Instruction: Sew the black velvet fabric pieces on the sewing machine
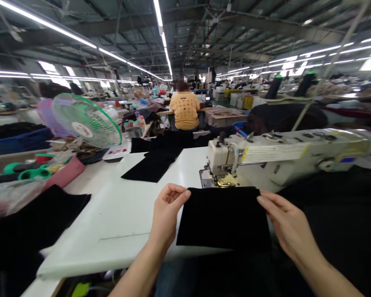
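A black fabric piece [224, 216] lies on the white table [117, 214] just in front of the sewing machine [284, 154]. My left hand [167, 212] pinches its upper left corner, fingers closed on the cloth. My right hand [286, 225] grips the upper right corner, fingers pressed together along the edge. The machine's presser foot [224, 179] sits right behind the fabric's far edge.
More black fabric pieces [154, 165] lie farther back on the table, and a dark pile [31, 222] covers its left edge. A green fan [86, 121] and thread spools [15, 171] stand at the left. A person in a yellow shirt [184, 109] sits ahead, back turned.
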`<state>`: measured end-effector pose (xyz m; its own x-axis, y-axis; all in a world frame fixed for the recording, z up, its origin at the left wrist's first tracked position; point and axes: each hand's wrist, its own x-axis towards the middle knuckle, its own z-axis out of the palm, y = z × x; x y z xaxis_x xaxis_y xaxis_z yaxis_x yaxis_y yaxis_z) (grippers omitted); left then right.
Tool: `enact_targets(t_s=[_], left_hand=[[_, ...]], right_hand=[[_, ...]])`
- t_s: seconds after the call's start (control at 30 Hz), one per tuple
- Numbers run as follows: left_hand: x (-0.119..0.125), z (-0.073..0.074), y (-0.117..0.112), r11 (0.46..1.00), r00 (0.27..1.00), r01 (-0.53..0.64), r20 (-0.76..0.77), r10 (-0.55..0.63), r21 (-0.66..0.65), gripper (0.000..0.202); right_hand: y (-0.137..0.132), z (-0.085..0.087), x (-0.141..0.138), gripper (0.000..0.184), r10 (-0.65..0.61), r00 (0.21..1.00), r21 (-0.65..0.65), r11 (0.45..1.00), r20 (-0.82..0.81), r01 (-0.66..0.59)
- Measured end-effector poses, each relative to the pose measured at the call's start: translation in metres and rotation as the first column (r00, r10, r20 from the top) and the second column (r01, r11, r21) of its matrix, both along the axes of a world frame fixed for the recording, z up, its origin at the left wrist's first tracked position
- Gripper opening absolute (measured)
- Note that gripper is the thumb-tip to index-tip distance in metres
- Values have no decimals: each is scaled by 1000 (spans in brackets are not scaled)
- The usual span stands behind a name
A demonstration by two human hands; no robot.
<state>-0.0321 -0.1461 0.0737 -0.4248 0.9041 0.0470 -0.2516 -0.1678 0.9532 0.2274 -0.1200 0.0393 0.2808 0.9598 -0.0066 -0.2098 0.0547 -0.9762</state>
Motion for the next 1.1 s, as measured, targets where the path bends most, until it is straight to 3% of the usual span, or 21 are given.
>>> enact_targets(t_s=[0.13, 0.4, 0.57, 0.93, 1.1], left_hand=[[-4, 1, 1, 1000, 1000, -23, -2, 23, 12, 29], [-5, 9, -5, 998, 999, -44, -1, 44, -42, 36], [-4, 12, -6, 994, 996, -85, 6, 85, -69, 38], [-7, 15, -7, 989, 995, -101, 0, 102, -111, 41], [-6, 12, -10, 989, 996, -88, -13, 87, -117, 41]], right_hand=[[-2, 8, -3, 31, 76, 997, 48, 996, -2, -76], [-6, 22, -6, 32, 74, 993, 45, 996, -88, -70], [-5, 23, -6, 34, 96, 984, 33, 995, -148, -92], [-6, 23, -7, 29, 80, 994, 82, 994, -68, -75], [-5, 21, -9, 30, 99, 988, 100, 991, -121, -87]])
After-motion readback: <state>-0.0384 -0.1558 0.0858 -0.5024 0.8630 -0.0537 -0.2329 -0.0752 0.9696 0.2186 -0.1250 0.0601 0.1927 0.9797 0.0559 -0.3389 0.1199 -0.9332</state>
